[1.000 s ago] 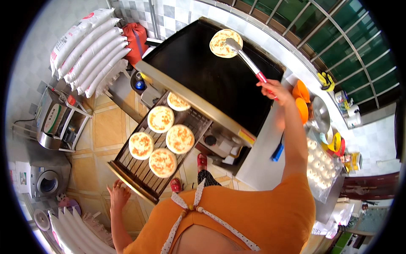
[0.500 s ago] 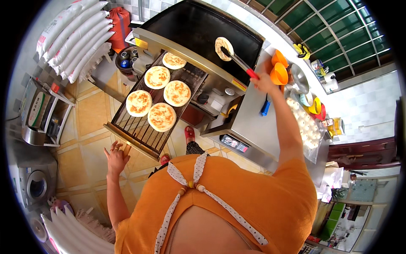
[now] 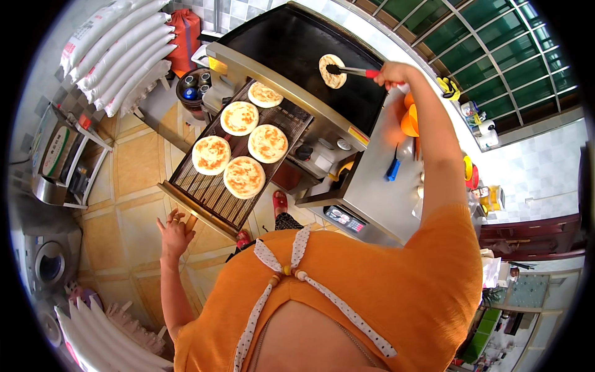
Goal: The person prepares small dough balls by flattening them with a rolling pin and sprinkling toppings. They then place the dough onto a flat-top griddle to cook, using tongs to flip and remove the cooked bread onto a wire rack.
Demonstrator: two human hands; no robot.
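Note:
My right hand (image 3: 390,77) grips red-handled tongs (image 3: 355,72), whose head is on a round flatbread (image 3: 332,80) over the black griddle (image 3: 279,37). The flatbread is tilted; whether it touches the surface I cannot tell. My left hand (image 3: 175,229) is at the front of the pulled-out wire rack (image 3: 217,191), beside its wooden handle (image 3: 191,221), with fingers apart and loosely bent. Several browned flatbreads (image 3: 268,143) lie on that rack.
A steel counter (image 3: 378,192) at right holds orange bowls (image 3: 409,124) and a blue-handled tool (image 3: 392,168). White sacks (image 3: 111,56) are stacked upper left, a machine on a stand (image 3: 56,161) below them. A washing machine (image 3: 49,260) stands at left on the tiled floor (image 3: 130,242).
The flatbread in the tongs has come toward me and tilted since one second ago. My right hand has since swung upward, turning the tongs nearly level. The view has shifted.

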